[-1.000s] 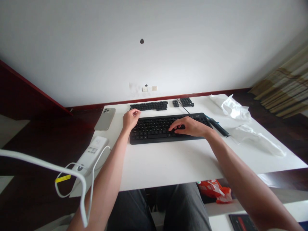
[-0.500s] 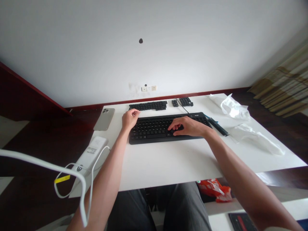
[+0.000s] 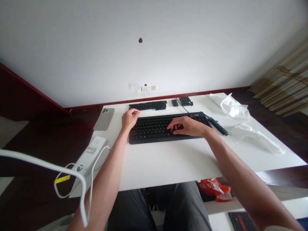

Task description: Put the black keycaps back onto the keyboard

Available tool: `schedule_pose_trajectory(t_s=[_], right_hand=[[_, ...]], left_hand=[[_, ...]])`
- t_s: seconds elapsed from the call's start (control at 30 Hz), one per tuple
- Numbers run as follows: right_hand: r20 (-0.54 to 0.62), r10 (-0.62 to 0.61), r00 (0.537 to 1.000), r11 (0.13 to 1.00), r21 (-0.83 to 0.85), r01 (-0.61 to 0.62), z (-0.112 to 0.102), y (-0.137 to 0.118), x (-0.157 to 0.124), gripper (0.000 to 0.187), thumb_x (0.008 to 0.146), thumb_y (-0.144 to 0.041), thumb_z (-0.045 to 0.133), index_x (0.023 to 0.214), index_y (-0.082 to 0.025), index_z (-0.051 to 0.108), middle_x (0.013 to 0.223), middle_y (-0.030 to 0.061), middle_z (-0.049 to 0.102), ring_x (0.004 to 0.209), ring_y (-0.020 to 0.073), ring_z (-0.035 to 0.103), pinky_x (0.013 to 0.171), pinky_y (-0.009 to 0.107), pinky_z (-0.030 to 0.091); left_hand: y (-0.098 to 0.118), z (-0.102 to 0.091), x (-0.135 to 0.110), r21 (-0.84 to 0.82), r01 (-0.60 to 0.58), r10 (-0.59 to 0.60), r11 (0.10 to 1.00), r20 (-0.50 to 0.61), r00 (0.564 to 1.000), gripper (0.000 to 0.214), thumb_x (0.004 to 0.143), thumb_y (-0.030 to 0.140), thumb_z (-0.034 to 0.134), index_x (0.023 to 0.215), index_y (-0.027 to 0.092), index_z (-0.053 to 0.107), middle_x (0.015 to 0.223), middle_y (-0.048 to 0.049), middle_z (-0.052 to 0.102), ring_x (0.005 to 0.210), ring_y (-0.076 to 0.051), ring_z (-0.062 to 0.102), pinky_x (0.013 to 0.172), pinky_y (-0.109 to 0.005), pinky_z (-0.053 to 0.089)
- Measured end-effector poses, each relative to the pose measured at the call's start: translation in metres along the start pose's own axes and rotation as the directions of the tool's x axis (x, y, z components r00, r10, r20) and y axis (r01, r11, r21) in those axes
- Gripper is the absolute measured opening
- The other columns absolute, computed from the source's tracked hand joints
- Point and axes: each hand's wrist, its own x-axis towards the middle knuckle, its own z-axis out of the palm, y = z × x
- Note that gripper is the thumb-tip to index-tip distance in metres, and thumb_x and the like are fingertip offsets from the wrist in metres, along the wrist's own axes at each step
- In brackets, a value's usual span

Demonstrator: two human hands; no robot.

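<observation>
A black keyboard (image 3: pixel 163 130) lies on the white table (image 3: pixel 168 163), and my right hand (image 3: pixel 187 125) rests on its middle keys with the fingers curled. I cannot tell whether those fingers pinch a key. My left hand (image 3: pixel 130 118) is just above the keyboard's top left corner, its fingers loosely bent and holding nothing. Beyond the keyboard lie a long strip of black keycaps (image 3: pixel 148 105) and two small groups of black keycaps (image 3: pixel 175 102) (image 3: pixel 185 101). A thin black cable (image 3: pixel 183 107) runs from the keyboard towards the wall.
A titanium-coloured smartphone (image 3: pixel 104 119) lies left of my left hand. A white power adapter (image 3: pixel 90 153) with a white cable sits at the near left corner. A black pen (image 3: pixel 218 126) and white plastic bags (image 3: pixel 233 107) lie on the right. A red snack bag (image 3: pixel 214 189) lies below the table.
My right hand has slid slightly left over the keys. My left hand stays almost still, and the whole view has drifted a little.
</observation>
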Motion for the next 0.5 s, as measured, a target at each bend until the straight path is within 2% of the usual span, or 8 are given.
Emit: schedule_pose_trajectory(t_s=[0.27,0.5], right_hand=[[0.001,-0.003,1.000,1.000,-0.010,0.003,0.0008,-0.0015,0.0005,0.029,0.090,-0.027,0.065,0.118,-0.025,0.075,0.117,0.0031,0.075,0.094,0.0204,0.069,0.077,0.032,0.055],[-0.006,0.034,0.999,0.999,0.021,-0.034,0.0017,-0.0058,0.0018,0.028,0.089,-0.033,0.067,0.115,-0.025,0.076,0.116,0.0046,0.076,0.095,0.0231,0.070,0.078,0.033,0.055]], left_hand=[[0.0016,-0.0011,-0.0004,0.005,0.008,-0.009,1.000,0.015,1.000,0.026,0.091,0.041,0.055,0.091,0.027,0.078,0.085,-0.0004,0.076,0.080,-0.019,0.066,0.072,-0.027,0.043],[0.0026,-0.0018,-0.0006,0.013,0.007,-0.007,1.000,0.013,1.000,0.027,0.092,0.042,0.055,0.091,0.027,0.078,0.084,-0.0017,0.076,0.080,-0.020,0.066,0.073,-0.028,0.044]])
